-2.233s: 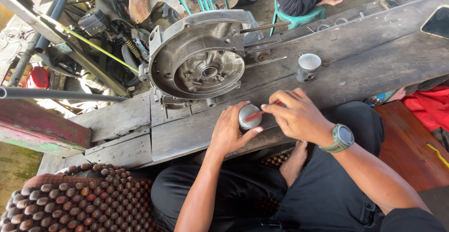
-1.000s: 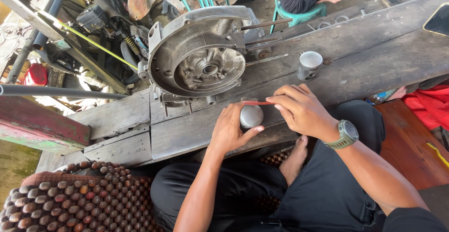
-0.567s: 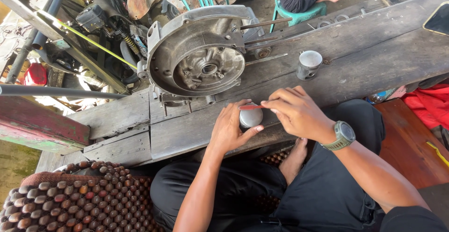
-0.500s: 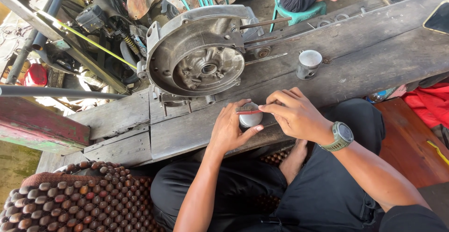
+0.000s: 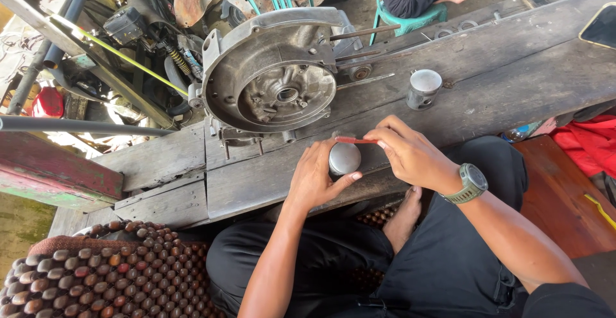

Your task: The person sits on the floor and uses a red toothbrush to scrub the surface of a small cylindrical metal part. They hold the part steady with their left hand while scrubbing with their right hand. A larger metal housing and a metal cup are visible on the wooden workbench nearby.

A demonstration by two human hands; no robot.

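A beaded seat mat [image 5: 96, 273] lies at seven o'clock. On the wooden bench [image 5: 513, 80] stands a round engine casing [image 5: 273, 80], at eleven o'clock from the hands. The left hand [image 5: 317, 180] wraps its fingers and thumb around a grey piston [image 5: 344, 158] at the bench's near edge. The right hand [image 5: 414, 157] pinches a thin red tool [image 5: 355, 140] just above the piston's crown. A second piston [image 5: 423, 89] stands apart at one o'clock, beyond the right hand.
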